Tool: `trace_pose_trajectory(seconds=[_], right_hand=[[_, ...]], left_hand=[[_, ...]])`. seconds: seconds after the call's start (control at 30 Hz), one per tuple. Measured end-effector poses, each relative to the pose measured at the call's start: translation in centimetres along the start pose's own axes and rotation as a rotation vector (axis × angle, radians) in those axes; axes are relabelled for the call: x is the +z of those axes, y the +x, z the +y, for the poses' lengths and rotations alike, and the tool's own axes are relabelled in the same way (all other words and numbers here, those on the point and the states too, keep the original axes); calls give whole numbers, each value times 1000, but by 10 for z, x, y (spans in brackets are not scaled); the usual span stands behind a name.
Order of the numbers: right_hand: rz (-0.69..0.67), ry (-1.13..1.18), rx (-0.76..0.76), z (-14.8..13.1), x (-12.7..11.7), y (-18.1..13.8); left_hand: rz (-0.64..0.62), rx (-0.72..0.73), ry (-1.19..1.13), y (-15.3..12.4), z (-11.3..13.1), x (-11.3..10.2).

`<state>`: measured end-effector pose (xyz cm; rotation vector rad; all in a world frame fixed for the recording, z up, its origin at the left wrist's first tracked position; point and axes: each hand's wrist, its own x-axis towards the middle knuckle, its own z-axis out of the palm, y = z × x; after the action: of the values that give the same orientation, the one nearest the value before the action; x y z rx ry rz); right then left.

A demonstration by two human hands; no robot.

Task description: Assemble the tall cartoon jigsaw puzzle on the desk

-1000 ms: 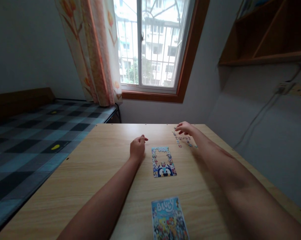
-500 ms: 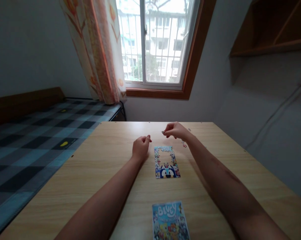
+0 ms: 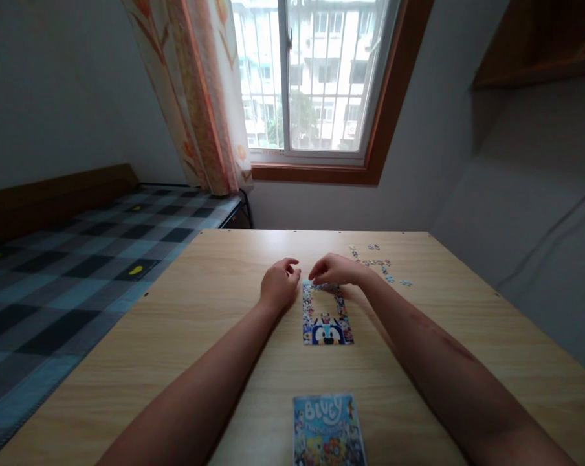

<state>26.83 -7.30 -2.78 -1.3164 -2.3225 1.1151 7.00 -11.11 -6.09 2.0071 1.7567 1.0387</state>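
Observation:
A partly assembled jigsaw puzzle (image 3: pixel 328 334) lies flat on the table, with a blue cartoon dog's face at its near end and a gap in its middle. My right hand (image 3: pixel 335 269) is over the puzzle's far edge, its fingers pinched together and pointing down. A small puzzle piece (image 3: pixel 313 282) appears at the fingertips, mostly hidden. Just left of the puzzle, my left hand (image 3: pixel 279 283) rests on the table, fingers loosely curled and apart, holding nothing visible.
Several loose puzzle pieces (image 3: pixel 384 266) are scattered at the far right of the wooden table (image 3: pixel 176 336). A Bluey picture box or card (image 3: pixel 328 430) lies near me. To the left stands a bed (image 3: pixel 79 259) with a checked cover; a window (image 3: pixel 321 84) is beyond.
My right hand has moved down and toward me, bringing the piece to the puzzle's far edge. My left hand has loosened its fingers. The view has shifted slightly.

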Motion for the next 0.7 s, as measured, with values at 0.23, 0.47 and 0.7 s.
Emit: trace_pose_trajectory(seconds=[0.23,0.47,0.7], right_hand=[[85,-91,-33,0,8,5],[131,-163,-121,3,12,4],[111,-176,-116,6,9,3]], left_hand=[[-39,53,99,-6,5,2],[-58,78,133,-8,7,1],[-67,93,156,-8,6,0]])
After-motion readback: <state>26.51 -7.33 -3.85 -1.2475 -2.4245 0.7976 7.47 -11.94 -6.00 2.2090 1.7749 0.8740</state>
